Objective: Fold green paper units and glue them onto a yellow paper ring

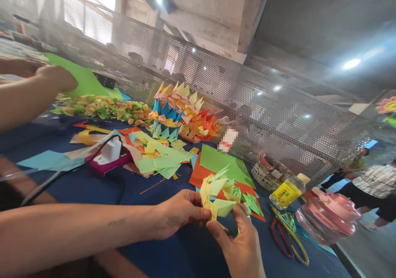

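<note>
own hands (177, 216) (239, 247): 2 | folded paper piece (218, 193): 1 | jar (328, 218): 1 | bottle (286, 193): 1 | basket (266, 175): 1

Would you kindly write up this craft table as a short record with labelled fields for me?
Left hand: pinches yellow-green origami assembly
Right hand: grips the same assembly from below
Table: blue cloth
Nearby: pile of folded paper units; green and orange sheets; spiky origami model
Right edge: glass jar with pink lid
Other person's hand: far left
</note>
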`<action>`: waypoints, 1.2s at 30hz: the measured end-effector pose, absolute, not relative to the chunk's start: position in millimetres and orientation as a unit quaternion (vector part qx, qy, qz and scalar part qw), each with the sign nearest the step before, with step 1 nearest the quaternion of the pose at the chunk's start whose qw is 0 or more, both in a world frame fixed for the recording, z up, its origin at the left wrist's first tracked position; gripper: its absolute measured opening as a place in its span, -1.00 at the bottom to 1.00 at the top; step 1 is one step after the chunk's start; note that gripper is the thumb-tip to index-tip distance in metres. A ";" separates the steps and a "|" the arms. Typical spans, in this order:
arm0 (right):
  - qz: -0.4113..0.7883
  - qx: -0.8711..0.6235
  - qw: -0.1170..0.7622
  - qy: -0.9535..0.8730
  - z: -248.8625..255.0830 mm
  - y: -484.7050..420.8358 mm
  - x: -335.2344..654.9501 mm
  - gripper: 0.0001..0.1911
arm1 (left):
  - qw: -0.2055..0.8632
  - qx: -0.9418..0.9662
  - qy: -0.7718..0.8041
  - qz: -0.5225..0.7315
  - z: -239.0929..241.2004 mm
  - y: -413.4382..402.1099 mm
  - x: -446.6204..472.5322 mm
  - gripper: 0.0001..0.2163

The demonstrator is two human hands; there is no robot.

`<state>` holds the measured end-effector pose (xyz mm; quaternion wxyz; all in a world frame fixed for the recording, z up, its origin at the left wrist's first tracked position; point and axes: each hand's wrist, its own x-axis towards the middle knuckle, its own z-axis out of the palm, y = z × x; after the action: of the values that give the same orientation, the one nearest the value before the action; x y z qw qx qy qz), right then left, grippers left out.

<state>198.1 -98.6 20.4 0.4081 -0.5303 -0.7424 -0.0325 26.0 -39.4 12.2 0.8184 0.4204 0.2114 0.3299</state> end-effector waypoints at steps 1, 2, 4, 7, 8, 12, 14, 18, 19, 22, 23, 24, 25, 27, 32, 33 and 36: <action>-0.049 -0.534 0.401 -0.743 19.8 -98.6 198.1 -0.66 | 0.818 0.419 0.210 0.332 11.7 -38.9 26.0 -0.63; -0.067 -0.535 0.392 -0.746 19.3 -98.6 198.2 -0.65 | 0.819 0.419 0.208 0.334 11.2 -38.5 26.0 -0.63; -0.103 -0.524 0.368 -0.761 18.6 -98.3 198.8 -0.69 | 0.817 0.420 0.206 0.337 10.3 -37.9 25.8 -0.63; -0.144 -0.493 0.343 -0.787 18.3 -97.5 199.9 -0.81 | 0.812 0.425 0.206 0.342 9.0 -37.7 25.2 -0.63; -0.155 -0.484 0.344 -0.790 18.5 -97.4 200.0 -0.85 | 0.811 0.427 0.208 0.343 8.9 -37.8 25.0 -0.63; -0.199 -0.462 0.352 -0.790 20.9 -98.4 198.3 -0.88 | 0.808 0.428 0.212 0.346 9.7 -38.4 24.3 -0.60; -0.216 -0.454 0.348 -0.791 23.0 -98.5 197.5 -0.82 | 0.806 0.428 0.216 0.348 10.7 -37.3 23.8 -0.60; -0.241 -0.458 0.328 -0.790 24.2 -95.3 199.5 -0.75 | 0.786 0.429 0.245 0.371 13.2 -30.7 21.6 -0.64; -0.249 -0.461 0.320 -0.789 23.5 -94.0 200.5 -0.76 | 0.781 0.432 0.252 0.375 14.1 -28.6 20.4 -0.66; -0.260 -0.462 0.294 -0.795 21.3 -91.6 202.5 -0.85 | 0.765 0.444 0.279 0.375 18.0 -22.9 13.0 -0.71; -0.260 -0.459 0.289 -0.799 21.1 -91.7 202.2 -0.88 | 0.758 0.449 0.290 0.374 19.6 -21.6 9.0 -0.73; -0.257 -0.455 0.288 -0.802 21.1 -92.2 201.4 -0.90 | 0.752 0.454 0.301 0.372 21.2 -20.8 4.1 -0.74; -0.256 -0.451 0.290 -0.804 21.5 -93.1 200.2 -0.91 | 0.745 0.460 0.312 0.369 22.8 -20.5 -1.5 -0.74; -0.251 -0.447 0.300 -0.805 22.4 -94.6 197.3 -0.92 | 0.728 0.475 0.335 0.364 25.5 -21.3 -13.7 -0.71; -0.224 -0.442 0.289 -0.819 19.0 -91.9 194.8 -0.87 | 0.681 0.553 0.364 0.314 26.2 -35.1 -31.1 -0.80; -0.213 -0.442 0.276 -0.826 17.6 -90.8 194.8 -0.84 | 0.677 0.572 0.358 0.293 25.7 -40.4 -30.0 -0.84; -0.173 -0.443 0.253 -0.843 16.5 -89.9 194.2 -0.75 | 0.672 0.625 0.322 0.234 26.1 -59.9 -20.2 -0.92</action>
<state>194.2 -89.9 16.5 0.2529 -0.4428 -0.8425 -0.1734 -20.2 -59.9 26.1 0.6720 0.6245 0.3222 0.2336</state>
